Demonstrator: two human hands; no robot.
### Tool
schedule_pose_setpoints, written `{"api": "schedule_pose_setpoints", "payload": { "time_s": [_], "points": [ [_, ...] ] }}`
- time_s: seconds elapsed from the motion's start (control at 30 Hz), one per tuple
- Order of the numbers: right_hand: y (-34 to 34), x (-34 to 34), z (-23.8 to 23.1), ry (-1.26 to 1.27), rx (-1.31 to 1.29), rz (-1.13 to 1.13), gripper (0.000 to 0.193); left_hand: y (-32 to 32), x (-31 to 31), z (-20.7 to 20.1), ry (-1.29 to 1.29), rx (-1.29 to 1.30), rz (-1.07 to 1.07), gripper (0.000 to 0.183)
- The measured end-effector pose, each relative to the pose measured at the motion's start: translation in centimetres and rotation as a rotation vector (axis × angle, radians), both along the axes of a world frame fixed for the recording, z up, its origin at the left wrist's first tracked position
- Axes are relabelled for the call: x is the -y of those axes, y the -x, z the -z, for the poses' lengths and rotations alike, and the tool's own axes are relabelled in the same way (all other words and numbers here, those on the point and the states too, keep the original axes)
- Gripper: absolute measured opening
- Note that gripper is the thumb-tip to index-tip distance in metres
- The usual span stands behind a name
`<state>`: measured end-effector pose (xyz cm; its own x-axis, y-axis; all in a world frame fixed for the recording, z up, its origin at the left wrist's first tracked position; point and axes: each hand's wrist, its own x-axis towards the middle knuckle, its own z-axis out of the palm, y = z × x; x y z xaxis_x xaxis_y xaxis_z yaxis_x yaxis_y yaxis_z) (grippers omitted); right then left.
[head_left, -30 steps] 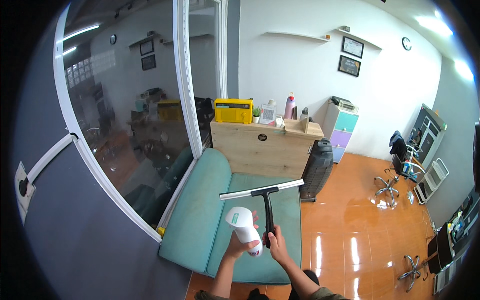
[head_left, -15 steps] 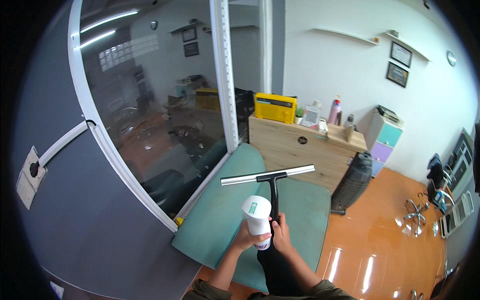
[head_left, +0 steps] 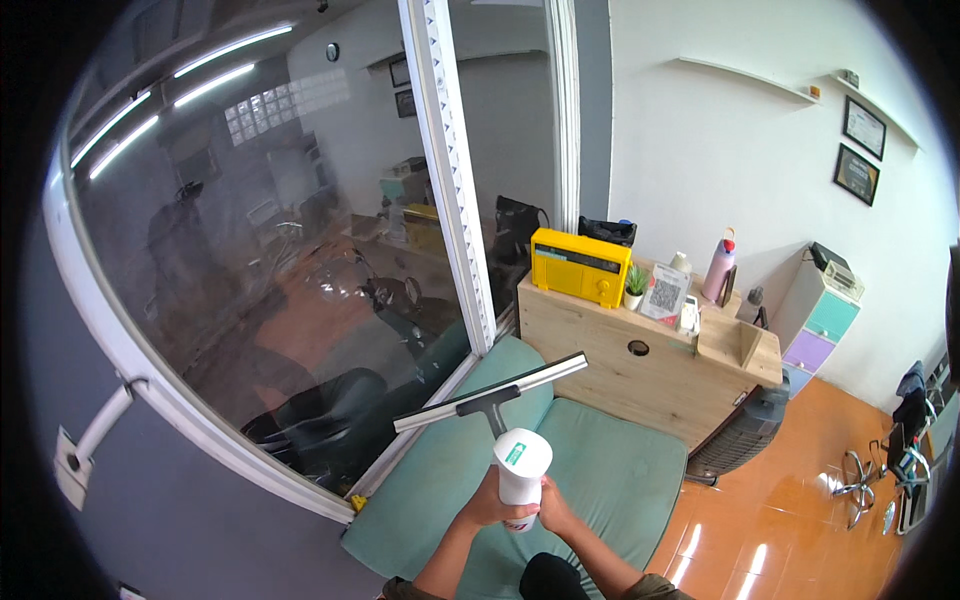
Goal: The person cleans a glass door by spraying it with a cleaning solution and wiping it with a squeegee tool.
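left grip: round white bottle, low down; likely light, smooth, slippery if wet | right grip: just beside, hold hidden, cannot tell | squeegee: beyond both grips; likely stiff, best held by handle

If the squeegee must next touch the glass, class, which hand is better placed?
Probably the right hand: the squeegee's handle runs down behind the white bottle towards it, though its grip is hidden. The left hand is wrapped around that bottle.
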<state>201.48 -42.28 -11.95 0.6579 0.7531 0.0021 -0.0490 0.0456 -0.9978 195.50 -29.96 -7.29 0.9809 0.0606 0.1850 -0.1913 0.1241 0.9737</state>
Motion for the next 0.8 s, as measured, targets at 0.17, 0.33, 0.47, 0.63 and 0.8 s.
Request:
{"api": "schedule_pose_setpoints", "payload": {
  "time_s": [0.17, 0.33, 0.47, 0.63, 0.8],
  "points": [
    [-3.8, -0.8, -7.5, -0.132, -0.171, -0.086, 0.045, -4.0, -0.7, -8.5, -0.035, -0.01, -0.025, 0.051],
    [-3.8, -2.9, -15.3, -0.159, -0.089, 0.126, 0.044, -3.7, -1.7, -16.9, -0.042, -0.099, -0.108, 0.062],
    [-3.4, -4.5, -23.1, -0.524, 0.145, 0.21, 0.051, -1.3, -2.9, -21.9, -0.034, -0.13, -0.331, 0.069],
    [-2.3, -7.9, -28.4, -0.374, 0.109, -0.173, 0.059, 2.3, -5.0, -25.6, -0.304, -0.097, -0.588, 0.061],
    [-1.5, -13.3, -33.0, -0.397, 0.01, -0.479, 0.051, 5.4, -7.7, -27.7, -0.47, -0.119, -0.763, 0.054]
  ]
}}
